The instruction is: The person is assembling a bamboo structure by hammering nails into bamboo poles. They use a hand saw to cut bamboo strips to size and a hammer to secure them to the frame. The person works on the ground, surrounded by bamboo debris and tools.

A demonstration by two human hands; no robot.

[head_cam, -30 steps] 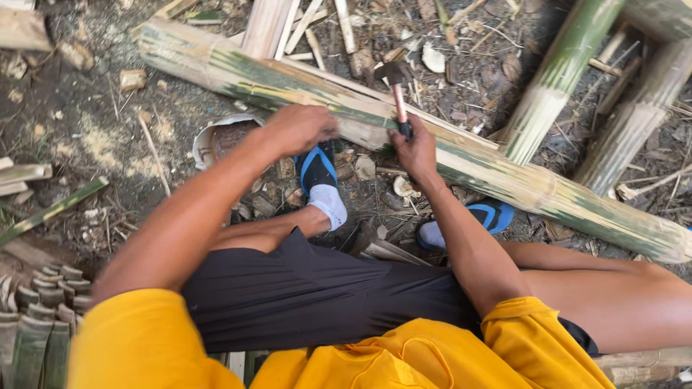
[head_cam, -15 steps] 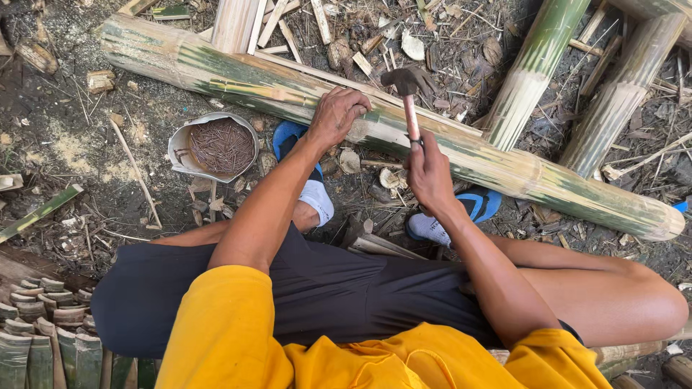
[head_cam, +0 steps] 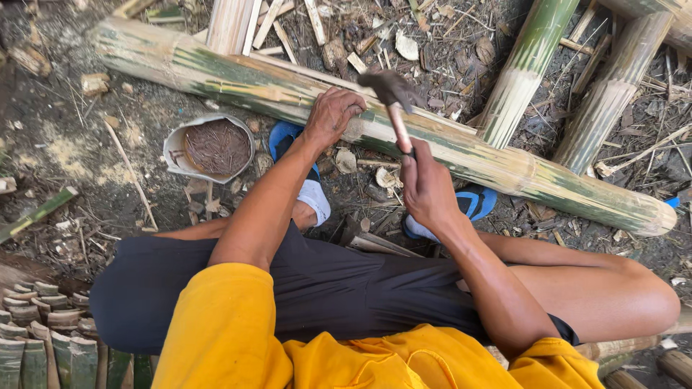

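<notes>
A long green-and-tan bamboo pole (head_cam: 238,75) lies across the ground in front of me. My left hand (head_cam: 333,114) rests on top of it, fingers curled at one spot on its surface; whether they pinch anything is hidden. My right hand (head_cam: 427,189) grips the wooden handle of a hammer (head_cam: 393,97), whose dark head is raised just above the pole, right beside the left hand's fingers. I sit with knees bent, in blue sandals with white socks.
A small white bowl of dark nails (head_cam: 210,148) sits on the dirt left of my foot. More bamboo poles (head_cam: 522,72) lean at the upper right. Split bamboo slats (head_cam: 43,338) lie at lower left. Wood chips and scraps litter the ground.
The hammer has risen from low against the pole to a raised position above it. The left hand stays on the pole. The view has shifted, bringing the bowl of nails into sight.
</notes>
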